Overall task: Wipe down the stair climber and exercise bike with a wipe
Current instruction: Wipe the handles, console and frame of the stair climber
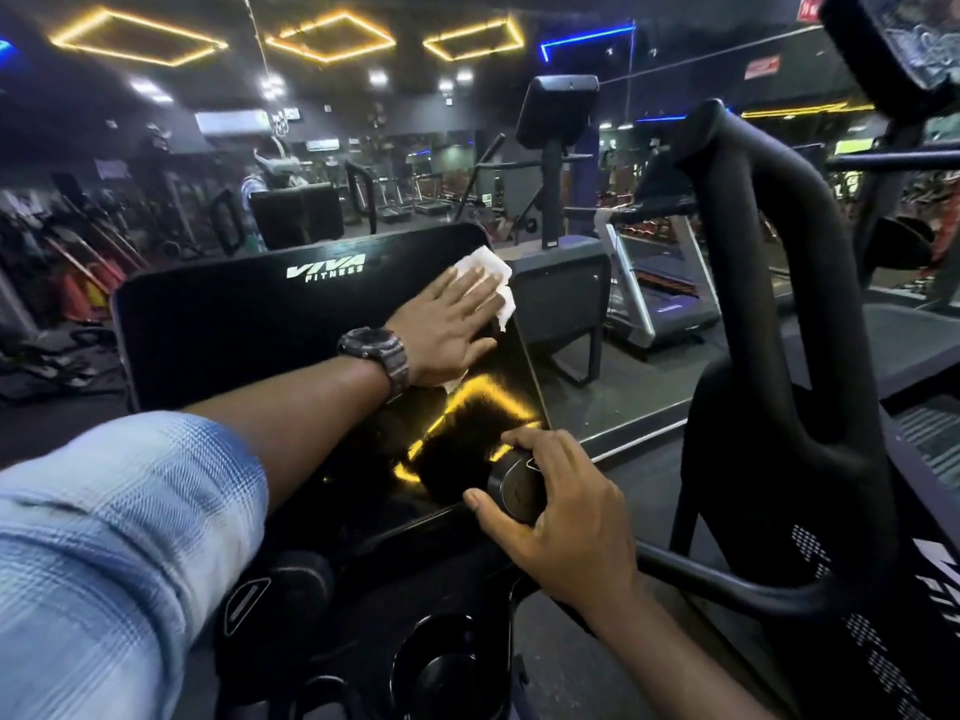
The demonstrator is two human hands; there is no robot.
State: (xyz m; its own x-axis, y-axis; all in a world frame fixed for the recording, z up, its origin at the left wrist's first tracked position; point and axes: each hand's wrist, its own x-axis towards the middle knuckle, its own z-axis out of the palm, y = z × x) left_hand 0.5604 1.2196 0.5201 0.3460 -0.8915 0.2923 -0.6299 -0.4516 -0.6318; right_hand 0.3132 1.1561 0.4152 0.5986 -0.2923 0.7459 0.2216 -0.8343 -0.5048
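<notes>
The wipe lies flat under my left hand, fingers straight, at the console screen top right corner; my right hand grips the knob. I should overlap strokes, pressing evenly

White wipe on glossy black console screen; white logo lettering there, yellow reflected glow lower down. Pale blue checked sleeve. Dark grey wristwatch. Matte black handlebar. Yellow hexagonal ceiling lights.
</notes>
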